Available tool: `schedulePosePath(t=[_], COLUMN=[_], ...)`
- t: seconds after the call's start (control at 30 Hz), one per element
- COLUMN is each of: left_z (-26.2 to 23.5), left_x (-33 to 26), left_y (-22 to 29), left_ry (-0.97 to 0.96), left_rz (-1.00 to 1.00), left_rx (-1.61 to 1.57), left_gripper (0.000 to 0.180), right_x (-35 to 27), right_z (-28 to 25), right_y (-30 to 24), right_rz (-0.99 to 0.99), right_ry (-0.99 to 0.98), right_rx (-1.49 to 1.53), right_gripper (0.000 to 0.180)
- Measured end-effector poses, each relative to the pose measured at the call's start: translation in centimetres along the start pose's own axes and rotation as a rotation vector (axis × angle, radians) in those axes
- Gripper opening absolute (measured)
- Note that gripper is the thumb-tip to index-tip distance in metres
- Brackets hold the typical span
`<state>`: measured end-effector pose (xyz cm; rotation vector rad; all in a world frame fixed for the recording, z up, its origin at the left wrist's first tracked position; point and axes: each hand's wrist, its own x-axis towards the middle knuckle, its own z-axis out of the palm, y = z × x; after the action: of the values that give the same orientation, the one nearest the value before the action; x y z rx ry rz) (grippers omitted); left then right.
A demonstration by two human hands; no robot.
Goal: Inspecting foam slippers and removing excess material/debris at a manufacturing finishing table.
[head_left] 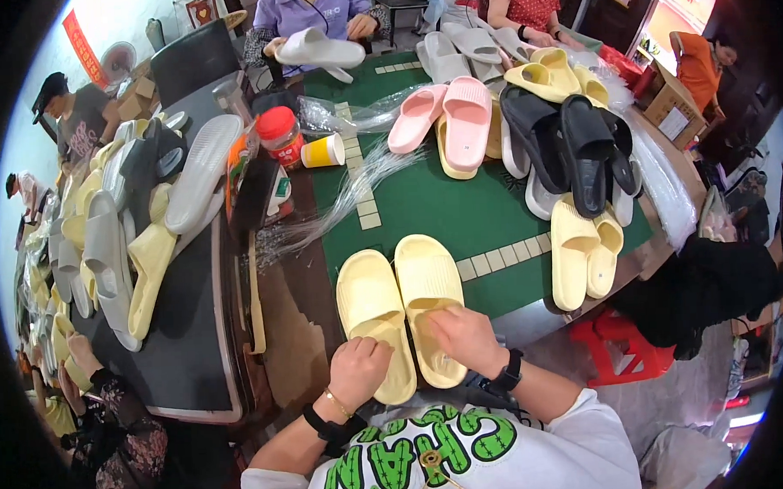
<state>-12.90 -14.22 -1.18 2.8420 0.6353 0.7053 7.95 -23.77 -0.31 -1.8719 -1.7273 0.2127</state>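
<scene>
Two pale yellow slide slippers lie side by side in front of me at the table's near edge, toes pointing away. My left hand [360,371] is closed with curled fingers at the opening of the left yellow slipper [369,284]. On the right yellow slipper [428,273], my right hand [466,335] has its fingers bent into the opening under the strap. Both fingertips are partly hidden, so anything small between them cannot be made out. Beyond the slippers, a bundle of thin clear plastic strands [355,201] is spread over the green tabletop [408,218].
Pink slippers [468,121], black slippers [588,156] and another yellow pair [574,251] are piled at the right. A red-lidded jar [279,135] and a yellow cup [323,151] stand left of centre. More slippers cover a black surface [183,338]. Across the table, a person holds a white slipper [319,50].
</scene>
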Motion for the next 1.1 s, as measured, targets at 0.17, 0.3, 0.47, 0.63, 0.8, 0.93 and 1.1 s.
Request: schedulePosePath(t=[0.17,0.3,0.47,0.63,0.8,0.93,1.1], left_z=[0.8,1.0,0.5,1.1,1.5,1.3,1.7], left_x=[0.7,1.1,0.7,0.8,2.2,2.7,2.2], left_y=[0.4,0.2,0.1,0.2,0.5,0.9,0.7], left_ry=[0.023,0.039,0.04,0.052,0.094,0.033,0.135], left_rz=[-0.038,-0.043,-0.045,-0.059,-0.097,-0.168,-0.146], left_rx=[0.021,0.043,0.031,0.048,0.043,0.007,0.038], left_gripper=[0.017,0.02,0.02,0.021,0.02,0.011,0.013], right_x=[0.0,-0.5,-1.2,-1.1,-0.7,-0.8,0.6], right_z=[0.0,-0.3,-0.4,-0.3,-0.3,-1.0,-2.6], right_y=[-0.8,-0.9,-1.2,-1.1,-1.0,-0.7,0.9], right_rz=[0.014,-0.051,-0.051,-0.002,-0.055,-0.042,0.135], right_ry=[0.051,0.082,0.047,0.054,0.209,0.211,0.256], right_rx=[0.023,0.02,0.036,0.01,0.031,0.091,0.227], right_gripper=[0.02,0.026,0.028,0.03,0.032,0.025,0.015])
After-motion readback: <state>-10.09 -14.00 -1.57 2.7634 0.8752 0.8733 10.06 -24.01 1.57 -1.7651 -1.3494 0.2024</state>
